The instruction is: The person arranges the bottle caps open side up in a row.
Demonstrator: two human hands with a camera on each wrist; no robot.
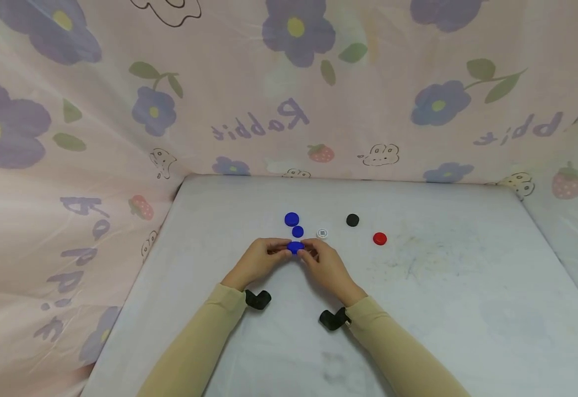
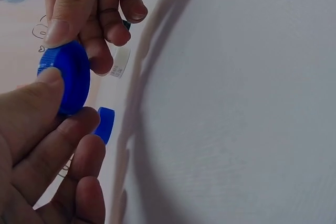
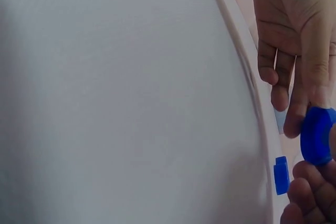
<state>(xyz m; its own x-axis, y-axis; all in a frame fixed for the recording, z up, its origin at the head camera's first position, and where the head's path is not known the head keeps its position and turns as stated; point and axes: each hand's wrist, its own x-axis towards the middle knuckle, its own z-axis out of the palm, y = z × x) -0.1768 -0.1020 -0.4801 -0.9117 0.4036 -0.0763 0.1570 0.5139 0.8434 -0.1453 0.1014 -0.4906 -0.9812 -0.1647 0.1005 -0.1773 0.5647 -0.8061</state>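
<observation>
Both hands pinch one blue ridged bottle cap [image 1: 296,247] between them, one from each side. The left hand [image 1: 260,258] has its thumb and fingers on the cap's left edge; the right hand [image 1: 327,266] grips the right edge. In the left wrist view the cap [image 2: 77,80] is tilted on edge, its hollow side partly showing. The right wrist view has the same cap [image 3: 314,137] at its right border, partly covered by a fingertip. Just beyond the hands lie a small blue cap [image 1: 297,231], a larger blue cap [image 1: 291,219] and a white cap [image 1: 322,233].
A black cap [image 1: 352,220] and a red cap [image 1: 380,239] lie to the right on the white table [image 1: 467,309]. Patterned cloth [image 1: 348,110] hangs along the back and sides. Black wrist cameras sit at both cuffs.
</observation>
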